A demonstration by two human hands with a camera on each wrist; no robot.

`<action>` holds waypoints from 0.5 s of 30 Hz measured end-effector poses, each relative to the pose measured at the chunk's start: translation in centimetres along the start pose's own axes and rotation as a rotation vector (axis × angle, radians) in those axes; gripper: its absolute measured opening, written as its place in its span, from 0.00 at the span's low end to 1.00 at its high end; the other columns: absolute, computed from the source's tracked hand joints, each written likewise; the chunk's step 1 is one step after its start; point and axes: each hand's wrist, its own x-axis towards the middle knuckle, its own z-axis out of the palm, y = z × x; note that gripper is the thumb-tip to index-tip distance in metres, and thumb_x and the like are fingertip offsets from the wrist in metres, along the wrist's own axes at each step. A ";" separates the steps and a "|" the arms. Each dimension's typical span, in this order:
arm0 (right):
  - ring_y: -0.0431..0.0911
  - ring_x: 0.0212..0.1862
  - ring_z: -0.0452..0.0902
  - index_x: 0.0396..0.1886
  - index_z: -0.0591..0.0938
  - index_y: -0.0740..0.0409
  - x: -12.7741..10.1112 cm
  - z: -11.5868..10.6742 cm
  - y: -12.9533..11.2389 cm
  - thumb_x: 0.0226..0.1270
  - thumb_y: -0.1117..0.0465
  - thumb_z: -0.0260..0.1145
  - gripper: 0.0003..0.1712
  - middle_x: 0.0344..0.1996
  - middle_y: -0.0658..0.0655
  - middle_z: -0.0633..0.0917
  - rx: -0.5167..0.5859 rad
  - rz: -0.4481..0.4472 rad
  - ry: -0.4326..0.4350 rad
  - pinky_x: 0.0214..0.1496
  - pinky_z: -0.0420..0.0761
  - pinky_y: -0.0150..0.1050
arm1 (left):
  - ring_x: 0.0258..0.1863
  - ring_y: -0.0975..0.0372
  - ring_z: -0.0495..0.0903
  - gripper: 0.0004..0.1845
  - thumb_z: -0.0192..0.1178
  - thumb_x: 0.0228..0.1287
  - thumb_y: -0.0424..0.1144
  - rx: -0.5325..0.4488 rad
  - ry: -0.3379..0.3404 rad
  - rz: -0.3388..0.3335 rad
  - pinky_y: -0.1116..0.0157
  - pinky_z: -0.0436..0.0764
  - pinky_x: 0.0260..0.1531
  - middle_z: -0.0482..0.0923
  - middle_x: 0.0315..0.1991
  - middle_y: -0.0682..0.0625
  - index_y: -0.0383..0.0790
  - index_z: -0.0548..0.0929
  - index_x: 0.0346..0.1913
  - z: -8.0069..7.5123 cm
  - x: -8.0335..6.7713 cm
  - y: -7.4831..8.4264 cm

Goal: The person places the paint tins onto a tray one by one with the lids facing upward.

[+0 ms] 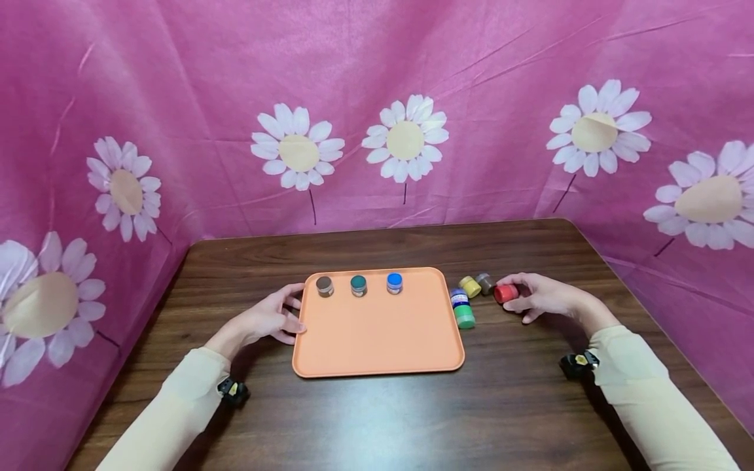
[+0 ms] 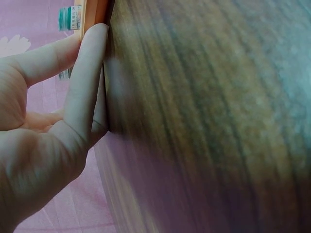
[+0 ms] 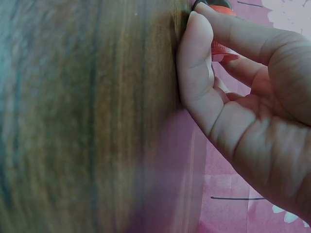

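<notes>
At the right of the table, my right hand (image 1: 544,297) holds a small red paint jar (image 1: 504,293) lying on its side, between thumb and fingers. In the right wrist view the red jar (image 3: 221,46) shows partly behind the fingers. My left hand (image 1: 271,316) grips the left rim of an orange tray (image 1: 377,333), thumb over the edge. Along the tray's far side stand a brown jar (image 1: 324,286), a dark green jar (image 1: 358,285) and a blue jar (image 1: 394,282). The left wrist view shows a labelled green jar (image 2: 69,18) beyond the fingertips.
Between the tray and my right hand lie a yellow jar (image 1: 470,286), a dark jar (image 1: 485,284), a blue-lidded jar (image 1: 459,297) and a bright green jar (image 1: 465,317), close together. A pink flowered cloth (image 1: 353,209) hangs around the wooden table (image 1: 377,418) at the back and sides.
</notes>
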 end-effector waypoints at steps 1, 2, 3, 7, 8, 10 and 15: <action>0.49 0.40 0.77 0.68 0.66 0.71 0.0 -0.1 0.0 0.68 0.66 0.70 0.34 0.49 0.66 0.73 -0.005 -0.005 0.000 0.33 0.88 0.44 | 0.41 0.53 0.84 0.53 0.65 0.57 0.18 0.002 0.001 0.001 0.49 0.88 0.37 0.58 0.60 0.31 0.38 0.46 0.80 -0.1 0.0 0.1; 0.49 0.39 0.76 0.68 0.66 0.71 0.1 -0.1 0.0 0.68 0.66 0.70 0.34 0.49 0.66 0.73 -0.010 -0.011 -0.001 0.33 0.88 0.44 | 0.41 0.53 0.84 0.53 0.65 0.57 0.19 0.004 0.000 0.004 0.49 0.88 0.37 0.58 0.60 0.31 0.38 0.46 0.80 -0.1 0.1 0.1; 0.49 0.39 0.76 0.68 0.67 0.71 0.1 -0.2 -0.1 0.68 0.65 0.70 0.34 0.48 0.65 0.73 -0.013 -0.014 0.000 0.33 0.88 0.44 | 0.41 0.53 0.84 0.53 0.65 0.57 0.19 0.005 0.001 0.005 0.49 0.88 0.37 0.58 0.60 0.31 0.38 0.46 0.80 -0.1 0.1 0.1; 0.49 0.39 0.77 0.67 0.68 0.70 0.1 -0.4 0.0 0.69 0.64 0.69 0.32 0.46 0.65 0.74 -0.013 -0.031 -0.009 0.34 0.88 0.44 | 0.40 0.53 0.84 0.54 0.66 0.57 0.19 0.010 -0.003 0.010 0.50 0.88 0.36 0.58 0.59 0.31 0.38 0.46 0.80 -0.2 0.1 0.1; 0.49 0.39 0.77 0.68 0.68 0.70 0.0 -0.5 0.0 0.69 0.63 0.69 0.32 0.46 0.64 0.74 -0.010 -0.033 -0.012 0.34 0.88 0.45 | 0.40 0.53 0.84 0.54 0.66 0.57 0.19 0.009 -0.003 0.010 0.50 0.88 0.36 0.58 0.59 0.31 0.38 0.46 0.80 -0.1 0.1 0.1; 0.49 0.39 0.78 0.68 0.67 0.70 -0.2 -0.5 0.2 0.70 0.63 0.69 0.33 0.45 0.64 0.75 -0.002 -0.038 -0.017 0.34 0.88 0.45 | 0.40 0.53 0.84 0.54 0.67 0.56 0.19 0.009 -0.001 0.009 0.50 0.88 0.36 0.58 0.59 0.32 0.38 0.46 0.80 0.0 0.0 0.1; 0.48 0.37 0.79 0.67 0.67 0.71 -0.6 -0.7 0.8 0.71 0.63 0.68 0.31 0.40 0.63 0.77 0.018 -0.068 -0.019 0.33 0.88 0.45 | 0.39 0.54 0.84 0.54 0.67 0.56 0.19 0.003 -0.005 0.012 0.50 0.88 0.35 0.59 0.59 0.32 0.38 0.47 0.80 0.3 -0.2 0.0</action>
